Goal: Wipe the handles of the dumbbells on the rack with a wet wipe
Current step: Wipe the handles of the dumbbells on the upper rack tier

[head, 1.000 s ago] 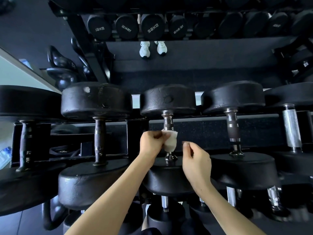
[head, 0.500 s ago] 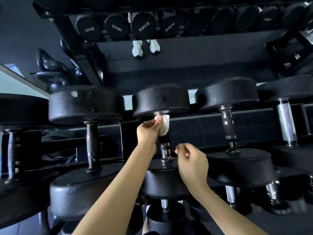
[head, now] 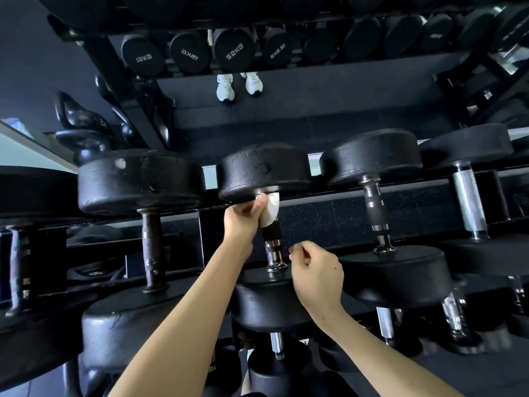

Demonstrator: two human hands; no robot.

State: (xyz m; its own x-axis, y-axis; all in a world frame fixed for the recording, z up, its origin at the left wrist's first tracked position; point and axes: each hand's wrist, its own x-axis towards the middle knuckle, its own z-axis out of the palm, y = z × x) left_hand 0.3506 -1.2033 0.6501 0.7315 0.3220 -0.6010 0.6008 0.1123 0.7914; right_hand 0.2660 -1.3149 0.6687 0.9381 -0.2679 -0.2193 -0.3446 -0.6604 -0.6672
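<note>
A row of black dumbbells lies on the rack [head: 329, 193] in front of me. My left hand [head: 243, 217] grips the white wet wipe [head: 271, 209] wrapped around the far end of the middle dumbbell's handle [head: 272, 245], right under its far head [head: 263, 170]. The lower part of that chrome and black handle is bare. My right hand [head: 316, 272] hovers just right of the handle's near end, fingers loosely curled, holding nothing.
Neighbouring dumbbells sit close on both sides: a dark-handled one [head: 150, 247] to the left and a chrome one [head: 375, 213] to the right. A lower tier holds more dumbbells [head: 276, 365]. A mirror behind the rack reflects dumbbells, kettlebells [head: 83, 133] and white shoes [head: 237, 84].
My left hand has slid the wipe along the handle from its near part up to the far end. My right hand has stayed near the handle's near end.
</note>
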